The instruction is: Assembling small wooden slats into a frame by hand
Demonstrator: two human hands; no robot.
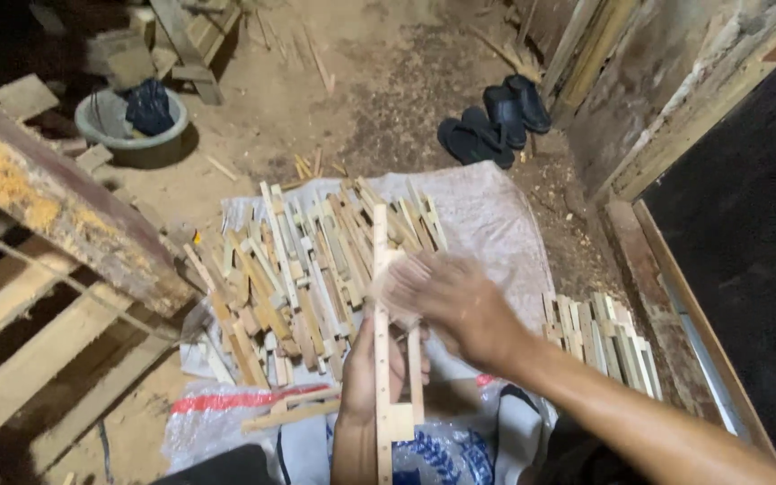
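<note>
Sack [496, 216]: white woven sheet spread on the floor, beyond the hands.
Pile [307, 269]: wooden sticks just left of both hands.
Left hand [365, 373]: gripping an upright wooden frame piece [381, 296].
Right hand [446, 301]: blurred, fingers spread loosely over frame top.

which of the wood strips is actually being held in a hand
The long pale strip standing lengthwise toward the camera, gripped by the left hand; the rest lie loose in the pile.
</note>
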